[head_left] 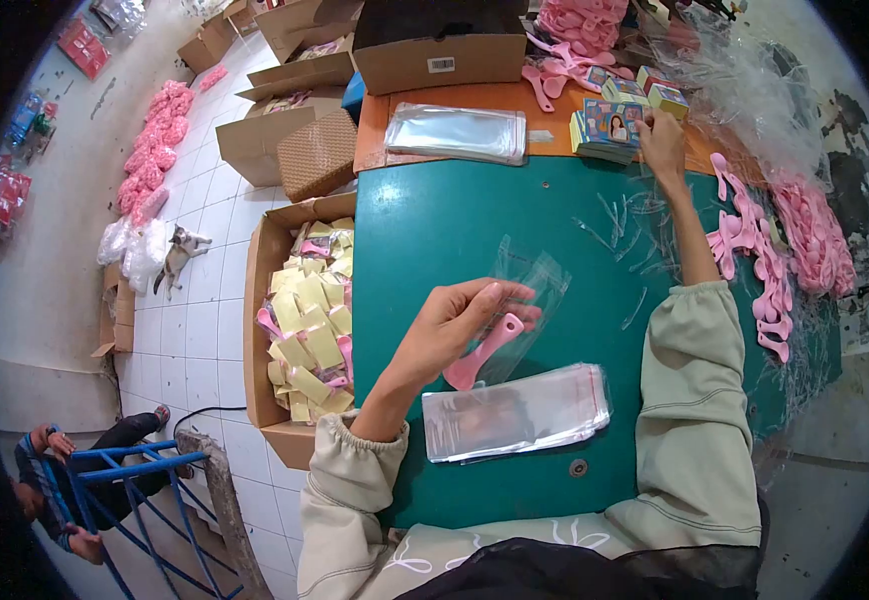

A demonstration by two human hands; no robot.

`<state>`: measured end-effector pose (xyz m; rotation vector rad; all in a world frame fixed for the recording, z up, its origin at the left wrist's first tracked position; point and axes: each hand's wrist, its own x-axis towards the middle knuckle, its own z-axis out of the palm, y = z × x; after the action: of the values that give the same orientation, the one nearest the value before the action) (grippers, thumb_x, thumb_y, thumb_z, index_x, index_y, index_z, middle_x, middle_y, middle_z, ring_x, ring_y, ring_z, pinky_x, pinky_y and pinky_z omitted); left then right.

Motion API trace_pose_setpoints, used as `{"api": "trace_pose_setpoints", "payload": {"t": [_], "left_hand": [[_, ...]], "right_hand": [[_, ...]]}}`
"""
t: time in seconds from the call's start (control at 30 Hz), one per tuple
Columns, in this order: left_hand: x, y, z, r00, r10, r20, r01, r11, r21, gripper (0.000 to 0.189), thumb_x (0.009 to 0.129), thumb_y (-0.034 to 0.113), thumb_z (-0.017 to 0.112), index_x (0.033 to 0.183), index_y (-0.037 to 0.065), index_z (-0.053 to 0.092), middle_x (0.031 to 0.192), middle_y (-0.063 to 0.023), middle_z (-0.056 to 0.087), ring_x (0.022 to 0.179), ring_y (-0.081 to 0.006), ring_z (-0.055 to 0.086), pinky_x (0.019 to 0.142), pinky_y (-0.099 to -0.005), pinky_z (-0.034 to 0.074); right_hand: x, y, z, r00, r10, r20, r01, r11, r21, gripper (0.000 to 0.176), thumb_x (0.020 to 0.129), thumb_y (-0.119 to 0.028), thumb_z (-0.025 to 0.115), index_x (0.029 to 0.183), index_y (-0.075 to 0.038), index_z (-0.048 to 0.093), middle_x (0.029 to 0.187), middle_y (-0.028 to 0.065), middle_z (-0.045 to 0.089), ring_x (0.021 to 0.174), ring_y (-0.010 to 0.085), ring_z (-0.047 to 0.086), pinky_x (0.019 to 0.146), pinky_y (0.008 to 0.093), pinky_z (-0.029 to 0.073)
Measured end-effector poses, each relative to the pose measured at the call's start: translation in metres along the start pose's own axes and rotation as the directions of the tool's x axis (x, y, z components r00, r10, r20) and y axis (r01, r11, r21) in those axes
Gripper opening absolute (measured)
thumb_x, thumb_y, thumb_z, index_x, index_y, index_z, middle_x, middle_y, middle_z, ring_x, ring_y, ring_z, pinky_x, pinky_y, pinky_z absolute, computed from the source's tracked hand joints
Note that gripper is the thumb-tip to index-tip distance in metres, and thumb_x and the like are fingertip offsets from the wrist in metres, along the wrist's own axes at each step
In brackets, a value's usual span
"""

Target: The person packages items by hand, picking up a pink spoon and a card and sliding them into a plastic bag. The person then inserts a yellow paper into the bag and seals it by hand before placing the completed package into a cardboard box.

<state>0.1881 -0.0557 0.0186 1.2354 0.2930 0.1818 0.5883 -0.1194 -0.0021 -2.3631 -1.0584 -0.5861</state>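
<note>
The step in hand appeared to be the bagging of one item: the left hand (455, 325) held a pink piece (483, 352) with a flat handle, already partly inside a clear sleeve (540, 290), above the green table (425, 220). The left forearm rose from the near edge of the table and was bent at the wrist. The palm was turned toward the camera, and the fingers were curled and closed on the handle and the sleeve together, with the sleeve mouth standing up and away from the fingertips. The right arm was stretched almost straight to the far side of the table. There the right hand (663, 140) lay palm down on a stack of printed cards (610, 125), the fingers bent onto the top card; whether a card was pinched could not be told. As a judgement, the next move called for one card to be separated from the stack and brought to the sleeve mouth, with the left grip kept firm so that the pink piece did not slide out. A stack of empty sleeves (515, 412) lay just below the left hand. Loose pink pieces (755, 250) lay along the right edge, and a carton (267, 250) of packed items stood beside the table on the left.
</note>
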Motion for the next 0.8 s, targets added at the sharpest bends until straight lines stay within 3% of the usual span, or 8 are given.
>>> {"api": "trace_pose_setpoints", "payload": {"t": [0.07,0.17,0.23,0.3,0.4,0.57,0.67,0.8], "left_hand": [[0.001,0.003,-0.002,1.000,-0.009,0.007,0.009,1.000,-0.008,0.037,0.097,0.026,0.040,0.111,-0.004,0.056,0.094,-0.0148,0.065,0.085,-0.0153,0.063,0.073,-0.0245,0.051],[-0.001,0.017,-0.002,0.996,-0.063,0.056,0.061,0.998,0.031,0.041,0.098,0.030,0.038,0.112,-0.004,0.056,0.096,-0.0144,0.065,0.085,-0.0155,0.063,0.073,-0.0240,0.051],[-0.001,0.020,-0.001,0.995,-0.072,0.062,0.070,0.997,0.034,0.038,0.098,0.026,0.038,0.111,-0.004,0.057,0.095,-0.0140,0.065,0.084,-0.0135,0.063,0.071,-0.0227,0.051],[0.000,0.020,-0.001,0.994,-0.078,0.077,0.075,0.996,0.045,0.037,0.098,0.025,0.039,0.111,-0.004,0.057,0.095,-0.0138,0.066,0.083,-0.0128,0.062,0.070,-0.0226,0.051],[0.001,0.016,0.000,0.993,-0.073,0.094,0.064,0.993,0.097,0.038,0.097,0.027,0.041,0.111,-0.005,0.056,0.096,-0.0135,0.065,0.084,-0.0133,0.062,0.071,-0.0236,0.050],[-0.002,0.018,0.003,0.993,-0.047,0.105,0.029,0.986,0.161,0.033,0.095,0.022,0.046,0.107,-0.007,0.058,0.091,-0.0103,0.066,0.080,-0.0110,0.061,0.068,-0.0223,0.050],[-0.006,0.021,0.007,0.997,-0.033,0.065,0.028,0.997,0.067,0.032,0.095,0.021,0.046,0.105,-0.007,0.059,0.090,-0.0106,0.066,0.078,-0.0108,0.060,0.068,-0.0220,0.050],[-0.004,0.014,0.001,0.997,-0.016,0.076,-0.014,0.928,0.372,0.030,0.095,0.018,0.044,0.105,-0.006,0.060,0.089,-0.0118,0.066,0.078,-0.0127,0.062,0.071,-0.0237,0.052]], "right_hand": [[-0.006,-0.004,-0.014,0.998,-0.004,-0.061,0.010,0.994,0.111,0.024,0.082,-0.016,0.059,0.098,0.001,0.060,0.084,0.0171,0.063,0.070,0.0293,0.060,0.065,0.0381,0.047],[-0.031,-0.043,-0.080,0.942,-0.025,0.335,-0.195,0.772,0.605,0.022,0.084,-0.014,0.058,0.101,0.001,0.059,0.080,0.0070,0.062,0.067,0.0137,0.057,0.057,0.0274,0.046],[-0.065,-0.080,-0.122,0.902,-0.133,0.410,-0.242,0.629,0.739,0.017,0.087,-0.014,0.056,0.098,-0.001,0.058,0.075,-0.0029,0.054,0.064,0.0034,0.049,0.053,0.0208,0.041],[-0.095,-0.105,-0.154,0.868,-0.185,0.462,-0.284,0.578,0.765,0.013,0.087,-0.008,0.056,0.098,-0.001,0.058,0.077,-0.0016,0.057,0.065,0.0034,0.050,0.054,0.0188,0.040],[-0.121,-0.125,-0.180,0.791,-0.198,0.579,-0.351,0.628,0.694,0.011,0.085,-0.005,0.057,0.094,0.000,0.060,0.077,0.0011,0.060,0.063,0.0064,0.053,0.054,0.0213,0.044],[-0.128,-0.136,-0.186,0.783,-0.261,0.564,-0.234,0.718,0.656,0.011,0.082,-0.001,0.058,0.092,0.003,0.058,0.074,0.0064,0.060,0.061,0.0080,0.054,0.056,0.0235,0.045],[-0.130,-0.136,-0.186,0.797,-0.295,0.527,-0.141,0.758,0.637,0.010,0.081,-0.001,0.058,0.091,0.003,0.058,0.075,0.0073,0.060,0.060,0.0091,0.055,0.055,0.0239,0.045],[-0.133,-0.139,-0.185,0.793,-0.332,0.511,-0.100,0.757,0.646,0.009,0.082,-0.001,0.058,0.090,0.002,0.058,0.075,0.0077,0.061,0.061,0.0094,0.055,0.055,0.0236,0.045]]}}
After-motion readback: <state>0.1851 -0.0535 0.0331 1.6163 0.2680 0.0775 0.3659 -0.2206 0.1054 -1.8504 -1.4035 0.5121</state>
